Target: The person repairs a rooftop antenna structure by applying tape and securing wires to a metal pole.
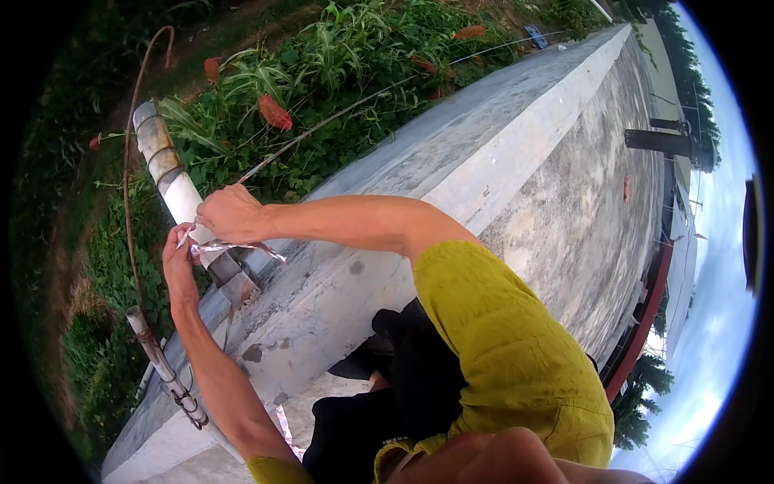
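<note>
leafy green plants (330, 60) | red bundles (275, 112) among them | curved brown rod (126, 173) | cloudy sky (716, 250)

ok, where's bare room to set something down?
Concrete ledge beyond the right forearm, bordered by green plants; also mottled slab right of the ledge's pale edge. Crowded at the white pipe: left hand, right hand and foil strip.

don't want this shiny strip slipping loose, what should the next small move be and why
Probably draw the free end of the shiny strip snug against the white pole while the left hand steadies it: the left hand's fingers are closed at the strip, the right hand is bent close beside it, its exact grip hidden, and a crumpled end sticks out past the pole.
</note>
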Available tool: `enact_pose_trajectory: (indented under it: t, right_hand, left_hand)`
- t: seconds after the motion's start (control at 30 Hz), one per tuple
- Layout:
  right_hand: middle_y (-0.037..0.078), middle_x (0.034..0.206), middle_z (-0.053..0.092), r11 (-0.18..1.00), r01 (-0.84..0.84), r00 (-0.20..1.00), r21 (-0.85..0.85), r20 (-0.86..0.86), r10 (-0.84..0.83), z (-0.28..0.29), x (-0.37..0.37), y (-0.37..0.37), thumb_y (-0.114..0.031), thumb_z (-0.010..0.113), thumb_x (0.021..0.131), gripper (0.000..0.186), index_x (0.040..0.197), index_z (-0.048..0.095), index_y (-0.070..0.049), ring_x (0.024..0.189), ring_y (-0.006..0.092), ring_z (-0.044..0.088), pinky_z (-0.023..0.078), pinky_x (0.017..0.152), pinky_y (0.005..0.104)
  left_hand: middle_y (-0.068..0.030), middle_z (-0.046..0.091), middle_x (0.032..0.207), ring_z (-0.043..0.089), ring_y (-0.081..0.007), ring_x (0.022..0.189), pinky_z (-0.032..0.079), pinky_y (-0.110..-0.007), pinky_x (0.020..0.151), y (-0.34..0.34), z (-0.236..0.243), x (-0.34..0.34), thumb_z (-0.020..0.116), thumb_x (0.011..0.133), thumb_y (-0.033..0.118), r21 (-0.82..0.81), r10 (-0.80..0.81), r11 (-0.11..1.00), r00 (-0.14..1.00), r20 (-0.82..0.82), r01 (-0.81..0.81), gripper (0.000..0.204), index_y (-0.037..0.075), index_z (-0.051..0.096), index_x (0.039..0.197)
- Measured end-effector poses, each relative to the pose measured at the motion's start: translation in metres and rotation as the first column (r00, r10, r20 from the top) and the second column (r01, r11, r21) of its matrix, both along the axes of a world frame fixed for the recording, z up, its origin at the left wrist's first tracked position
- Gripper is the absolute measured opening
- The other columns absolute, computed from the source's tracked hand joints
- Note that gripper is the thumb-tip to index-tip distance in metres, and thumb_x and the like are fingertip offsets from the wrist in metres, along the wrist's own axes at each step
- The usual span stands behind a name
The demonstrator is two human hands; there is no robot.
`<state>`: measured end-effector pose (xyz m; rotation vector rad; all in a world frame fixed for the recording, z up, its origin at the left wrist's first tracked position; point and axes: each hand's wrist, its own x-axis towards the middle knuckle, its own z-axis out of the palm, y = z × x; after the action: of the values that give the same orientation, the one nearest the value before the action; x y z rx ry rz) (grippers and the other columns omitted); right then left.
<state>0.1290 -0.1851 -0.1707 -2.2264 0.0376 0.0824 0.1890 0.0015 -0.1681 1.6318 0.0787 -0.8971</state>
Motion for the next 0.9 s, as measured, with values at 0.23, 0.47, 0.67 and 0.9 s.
enact_pose_trajectory:
  t: [0.23,0.47,0.67,0.9]
  right_hand:
    - [0.020,0.079,0.069,0.962,0.080,0.956,0.262,-0.292,0.000,-0.010,0.004,0.001,-0.023,0.051,0.094,0.032,0.086,0.070,0.001,0.073,0.0366,0.068,0.052,0.070,0.0474]
    - [0.014,0.067,0.066,0.842,0.292,0.831,0.455,-0.556,0.012,0.005,0.004,0.000,-0.022,0.049,0.096,0.034,0.090,0.073,0.001,0.062,0.0235,0.068,0.052,0.057,0.0384]
    - [0.018,0.072,0.068,0.937,0.214,0.886,0.275,-0.458,-0.067,-0.001,0.009,0.004,-0.025,0.050,0.094,0.034,0.087,0.074,-0.001,0.072,0.0323,0.069,0.052,0.071,0.0429]
    - [0.022,0.077,0.068,0.979,0.129,0.952,0.161,-0.296,-0.076,-0.008,0.005,0.009,-0.020,0.052,0.088,0.029,0.078,0.073,-0.003,0.079,0.0418,0.067,0.052,0.073,0.0486]
  left_hand:
    - [0.0073,0.046,0.073,0.038,-0.0039,0.064,0.032,-0.021,0.059,-0.006,0.003,-0.002,0.050,0.100,0.019,0.105,-0.193,0.977,0.978,0.073,0.185,0.019,0.009,0.062,0.112]
    - [0.0012,0.060,0.083,0.048,-0.0055,0.068,0.038,-0.023,0.061,-0.018,0.000,-0.011,0.061,0.098,0.029,0.066,-0.256,0.966,0.959,0.123,0.249,0.027,0.006,0.058,0.113]
    - [-0.0006,0.063,0.086,0.053,-0.0082,0.071,0.043,-0.026,0.066,-0.018,0.010,-0.010,0.063,0.098,0.030,0.028,-0.158,0.987,0.983,0.096,0.156,0.028,0.004,0.060,0.109]
    - [-0.0007,0.062,0.089,0.057,-0.0099,0.085,0.047,-0.028,0.078,-0.018,0.022,-0.010,0.065,0.096,0.033,0.096,-0.211,0.977,0.938,0.273,0.192,0.031,0.003,0.063,0.101]
